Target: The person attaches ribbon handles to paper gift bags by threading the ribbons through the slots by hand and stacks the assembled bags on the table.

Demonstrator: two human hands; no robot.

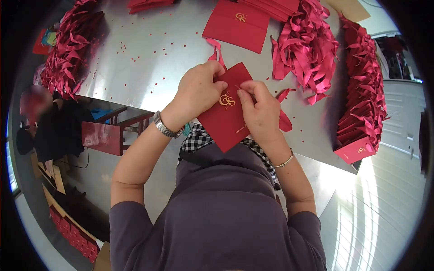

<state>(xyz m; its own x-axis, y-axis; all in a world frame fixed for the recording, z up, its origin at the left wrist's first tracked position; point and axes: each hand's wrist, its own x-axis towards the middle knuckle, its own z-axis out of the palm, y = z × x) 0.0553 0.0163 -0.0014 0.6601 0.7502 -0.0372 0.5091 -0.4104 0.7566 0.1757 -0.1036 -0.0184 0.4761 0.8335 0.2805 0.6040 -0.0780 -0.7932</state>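
A flat red paper gift bag (224, 118) with a gold monogram is tilted cornerwise between my hands, just in front of my body. My left hand (199, 88) is closed on its upper left edge, thumb on the front face. Beyond those fingers a pink-red ribbon (217, 50) sticks up. My right hand (262, 108) pinches near the upper right edge, where a small ribbon end seems to be between thumb and finger; the fingers partly hide it. More ribbon (285, 118) shows to the right, behind that hand.
Another flat red bag (237, 25) lies ahead on the metal table (135, 67), which is strewn with small red dots. Ribboned bags are heaped at the left (68, 54), the back right (307, 45) and the right edge (361, 99). At left, a person (58, 126) sits near a wooden stool (101, 137).
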